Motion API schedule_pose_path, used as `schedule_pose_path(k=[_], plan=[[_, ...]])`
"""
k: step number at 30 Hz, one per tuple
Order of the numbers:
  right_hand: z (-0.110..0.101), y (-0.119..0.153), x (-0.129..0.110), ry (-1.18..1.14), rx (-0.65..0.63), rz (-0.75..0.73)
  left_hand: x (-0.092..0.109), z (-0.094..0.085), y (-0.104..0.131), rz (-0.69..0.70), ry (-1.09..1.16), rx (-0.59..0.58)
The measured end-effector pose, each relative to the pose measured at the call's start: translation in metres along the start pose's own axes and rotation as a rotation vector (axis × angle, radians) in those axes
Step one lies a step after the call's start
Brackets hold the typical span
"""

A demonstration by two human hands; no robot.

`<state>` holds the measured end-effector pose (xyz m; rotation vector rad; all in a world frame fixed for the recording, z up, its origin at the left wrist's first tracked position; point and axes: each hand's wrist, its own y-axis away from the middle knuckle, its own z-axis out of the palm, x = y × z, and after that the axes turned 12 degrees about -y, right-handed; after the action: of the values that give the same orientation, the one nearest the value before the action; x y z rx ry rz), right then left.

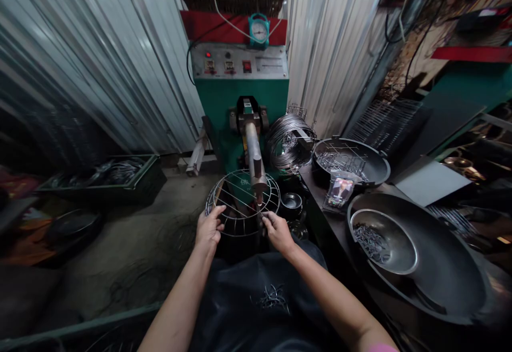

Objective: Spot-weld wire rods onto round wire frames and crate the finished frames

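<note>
A round wire rack point(236, 197) with a ring rim and crossing wires sits under the metal arm point(255, 152) of a green spot-welding machine point(242, 89). My left hand point(209, 229) grips its near-left rim, thumb on top. At the near-right rim, just below the arm's pointed tip, the fingers of my right hand point(279, 233) are pinched together. Whatever lies between those fingertips is too small to make out. Several short bent wire pieces point(274, 298) rest on the dark apron point(236, 288) across my lap.
To the right, a large pan point(448, 266) holds a metal bowl point(404, 250) of small wire pieces. Behind it stand another pan point(376, 165) with wire parts and a bagged phone point(340, 191). A wire coil point(290, 141) hangs beside the machine. A green bin point(140, 184) stands left.
</note>
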<state>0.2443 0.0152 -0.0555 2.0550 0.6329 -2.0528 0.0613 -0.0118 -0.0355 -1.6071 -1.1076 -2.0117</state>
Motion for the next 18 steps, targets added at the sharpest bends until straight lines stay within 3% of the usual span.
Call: schedule_pose_path(k=[6, 18], plan=[[-0.001, -0.009, 0.001, 0.032, 0.012, -0.035, 0.004, 0.004, -0.005, -0.004, 0.013, -0.024], [-0.001, -0.02, 0.005, -0.01, 0.015, -0.002, 0.005, 0.011, -0.011, -0.052, -0.018, 0.074]])
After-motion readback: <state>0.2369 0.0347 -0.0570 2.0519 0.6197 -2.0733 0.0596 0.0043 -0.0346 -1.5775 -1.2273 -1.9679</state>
